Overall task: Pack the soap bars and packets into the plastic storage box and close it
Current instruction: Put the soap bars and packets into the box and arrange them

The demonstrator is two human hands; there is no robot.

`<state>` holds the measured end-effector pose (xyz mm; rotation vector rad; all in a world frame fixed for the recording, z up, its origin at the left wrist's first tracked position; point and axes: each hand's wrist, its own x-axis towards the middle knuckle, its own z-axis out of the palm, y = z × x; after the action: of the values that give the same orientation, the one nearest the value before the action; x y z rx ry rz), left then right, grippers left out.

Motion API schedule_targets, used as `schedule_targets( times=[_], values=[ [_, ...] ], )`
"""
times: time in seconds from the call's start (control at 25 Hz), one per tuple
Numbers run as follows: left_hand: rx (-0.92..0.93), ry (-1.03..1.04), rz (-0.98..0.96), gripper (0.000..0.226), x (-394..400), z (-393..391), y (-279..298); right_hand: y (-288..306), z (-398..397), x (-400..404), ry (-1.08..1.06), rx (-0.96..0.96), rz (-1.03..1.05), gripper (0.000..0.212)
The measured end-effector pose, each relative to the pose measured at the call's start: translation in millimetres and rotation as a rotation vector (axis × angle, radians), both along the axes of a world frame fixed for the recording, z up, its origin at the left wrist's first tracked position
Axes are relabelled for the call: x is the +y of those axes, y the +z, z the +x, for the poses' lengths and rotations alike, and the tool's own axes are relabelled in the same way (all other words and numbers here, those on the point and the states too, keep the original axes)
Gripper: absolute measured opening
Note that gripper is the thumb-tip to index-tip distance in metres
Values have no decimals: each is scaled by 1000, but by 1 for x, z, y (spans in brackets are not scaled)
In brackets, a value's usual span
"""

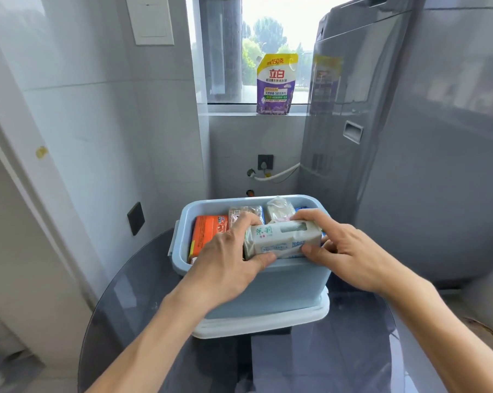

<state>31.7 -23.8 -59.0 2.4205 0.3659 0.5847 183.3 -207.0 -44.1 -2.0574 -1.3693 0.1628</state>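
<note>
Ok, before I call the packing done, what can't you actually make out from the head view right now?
- How full the blue storage box is: both hands and the white soap packet they grip cover the near side.
- The item at the far right corner: only a blue sliver shows behind the right hand.
- Small print on the orange packet: too small.
- The white lid under the box: only its rim shows.

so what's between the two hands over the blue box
In the head view, a white wrapped soap bar lies between the left hand and the right hand; both grip its ends at the near rim of the blue box.
</note>
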Motion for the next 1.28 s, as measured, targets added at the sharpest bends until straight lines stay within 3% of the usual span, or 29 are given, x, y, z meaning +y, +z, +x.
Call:
schedule_targets(
  times=[0.16, 0.28, 0.48, 0.64, 0.8, 0.88, 0.96, 1.04, 1.16, 1.28],
  values=[
    [74, -40, 0, 32, -5, -3, 4, 3, 1, -1, 11, -10, -27, 25],
    [162, -89, -49, 29, -8, 2, 12, 9, 7, 3, -8, 71, -54, 43],
    [266, -141, -114, 35, -7, 11, 23, 13, 10, 8, -23, 179, -82, 37],
    [238, -164, -135, 36, -3, 13, 22, 11, 9, 12, -35, 138, -121, 37],
    [124, -176, -79, 26, 1, 9, 7, 11, 19, -4, -15, 405, 27, 32],
    [35, -128, -60, 34, 3, 10, 1, 16, 31, -6, -35, 106, -78, 8],
    [-54, -126, -67, 39, 4, 12, -1, 20, 41, 7, -12, -258, -349, 24],
    [-73, -162, -62, 40, 6, 12, -1, 22, 44, 21, -21, -403, -485, 37],
    [-50, -180, -40, 48, 11, 7, -2, 10, 46, 25, -82, -507, -298, 25],
    [-51, -212, 13, 55, 14, 4, -3, -5, 42, 17, -199, -398, -34, 13]
  ],
)
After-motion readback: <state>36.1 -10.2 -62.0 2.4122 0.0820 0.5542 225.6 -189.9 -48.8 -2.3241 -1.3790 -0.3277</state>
